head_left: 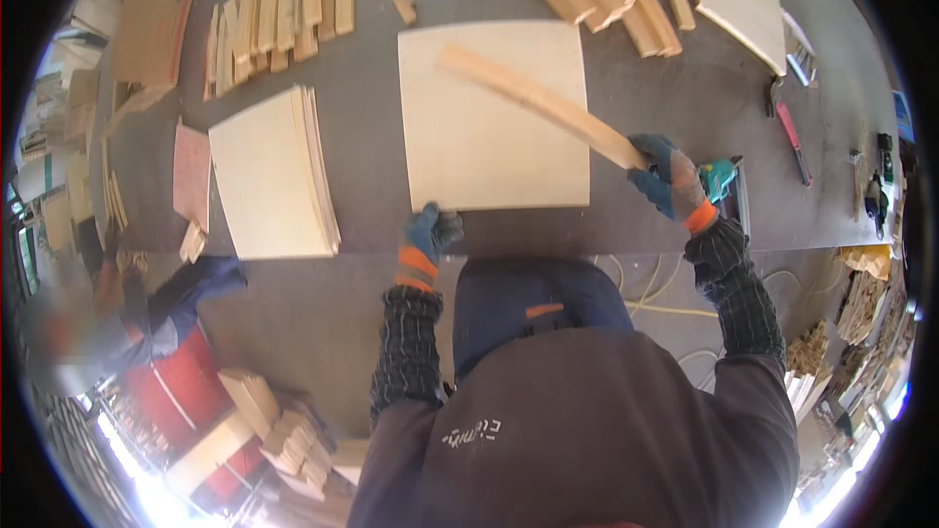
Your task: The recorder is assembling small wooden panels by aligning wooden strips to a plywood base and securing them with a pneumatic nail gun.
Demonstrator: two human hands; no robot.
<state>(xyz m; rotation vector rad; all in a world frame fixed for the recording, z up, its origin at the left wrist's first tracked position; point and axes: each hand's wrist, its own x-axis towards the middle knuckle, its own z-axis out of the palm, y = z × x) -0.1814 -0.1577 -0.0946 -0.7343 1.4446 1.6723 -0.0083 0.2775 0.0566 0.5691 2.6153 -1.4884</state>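
In the head view, the left hand (430,235) pressed on the near edge of a square plywood panel (489,122) lying flat on the dark workbench (372,225), while the right hand (670,176), well apart from it, was closed around one end of a wooden strip (538,103) angled across the panel, with a stack of panels (269,176) to the left.

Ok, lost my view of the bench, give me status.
Left hand pressing the near edge of the square board. Right hand holds a wood strip over it. Nothing blocking the board.

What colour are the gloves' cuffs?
Orange, on both the left glove and the right glove; seen in the head view.
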